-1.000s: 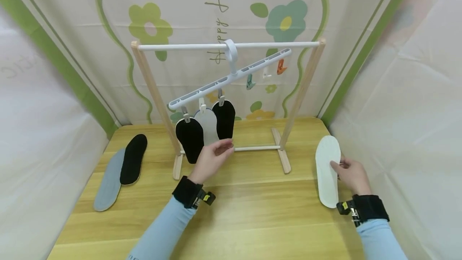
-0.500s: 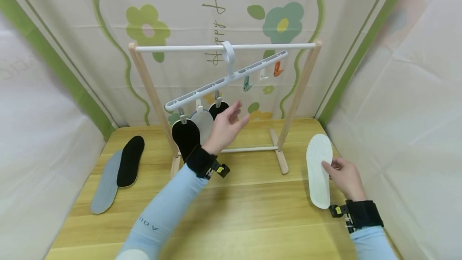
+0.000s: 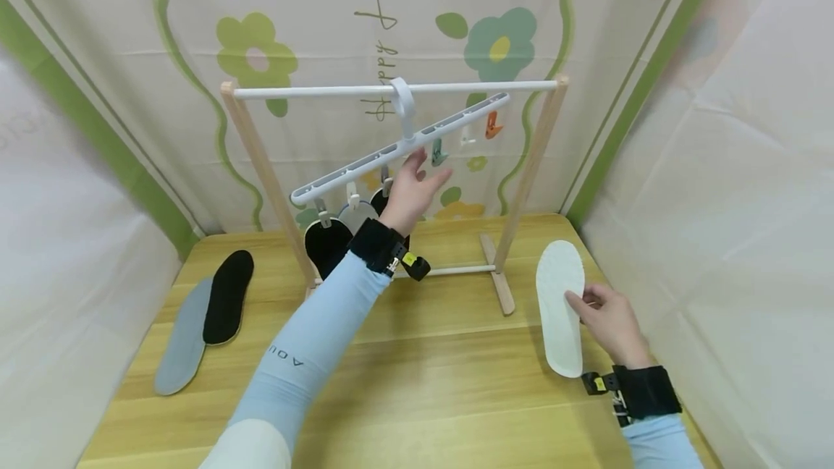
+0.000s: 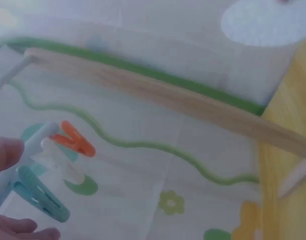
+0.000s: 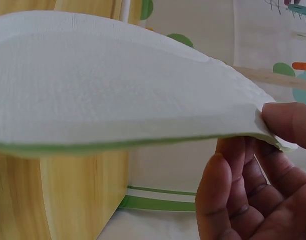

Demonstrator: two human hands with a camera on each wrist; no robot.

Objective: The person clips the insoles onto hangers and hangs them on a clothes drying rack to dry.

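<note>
My right hand [image 3: 609, 320] pinches a white insole [image 3: 560, 310] by its side edge, thumb on top and fingers beneath; a green edge [image 5: 92, 146] shows in the right wrist view. My left hand [image 3: 410, 194] is raised just under the middle of a white clip hanger [image 3: 361, 167], thumb and fingers spread. Close beside it hangs a teal clip [image 3: 438, 153], which in the left wrist view lies between the thumb and fingers. A white clip [image 3: 466, 136] and an orange clip [image 3: 492, 125] follow toward the hanger's raised right end. Black insoles [image 3: 323, 244] and a pale one hang clipped at the lower left end.
A wooden rack with a white top rail [image 3: 313, 92] carries the tilted hanger; its right foot [image 3: 497, 277] rests on the table [image 3: 423, 382]. On the left lie a grey insole [image 3: 182, 342] and a black insole [image 3: 228, 295], overlapping. Fabric walls [image 3: 684, 252] enclose the table.
My left hand has risen from beside the hanging insoles to the hanger, near the teal clip. The right hand still holds the white insole, slightly further left in view.
</note>
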